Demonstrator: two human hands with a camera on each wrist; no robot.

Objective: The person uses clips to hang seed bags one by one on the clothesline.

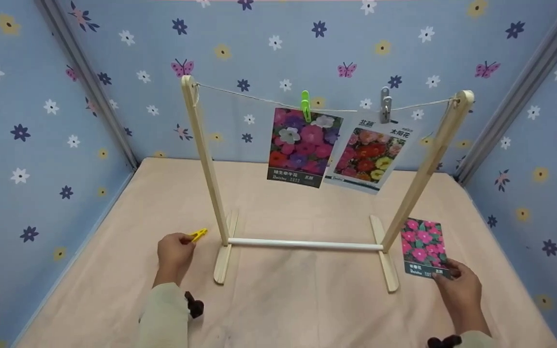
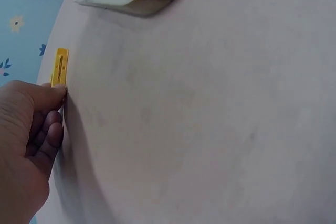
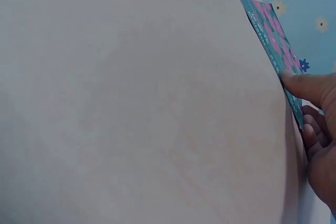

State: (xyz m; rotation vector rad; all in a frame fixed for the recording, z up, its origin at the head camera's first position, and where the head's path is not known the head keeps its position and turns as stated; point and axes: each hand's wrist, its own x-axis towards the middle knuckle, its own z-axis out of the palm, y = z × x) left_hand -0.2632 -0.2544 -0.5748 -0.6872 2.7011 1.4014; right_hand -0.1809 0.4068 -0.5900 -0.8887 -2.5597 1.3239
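Observation:
My left hand (image 1: pixel 176 252) pinches a yellow clothespin (image 1: pixel 199 235) between thumb and fingers, left of the wooden stand; the left wrist view shows the yellow clothespin (image 2: pixel 60 67) pointing away from the fingertips. On the right, my right hand (image 1: pixel 461 286) holds a flower card (image 1: pixel 424 246) with pink blooms by its lower right corner. From the stand's string (image 1: pixel 244 94) hang two more cards: a petunia-like flower card (image 1: pixel 303 145) under a green clothespin (image 1: pixel 306 106), and a white-bordered flower card (image 1: pixel 370 157) under a grey clothespin (image 1: pixel 386 106).
The stand has a left post (image 1: pixel 206 164), a right post (image 1: pixel 426 169), a white crossbar (image 1: pixel 305 244) and two wooden feet on a pale cloth-covered table (image 1: pixel 278 299). Blue flower-patterned walls (image 1: pixel 278 43) enclose the table at the back and sides.

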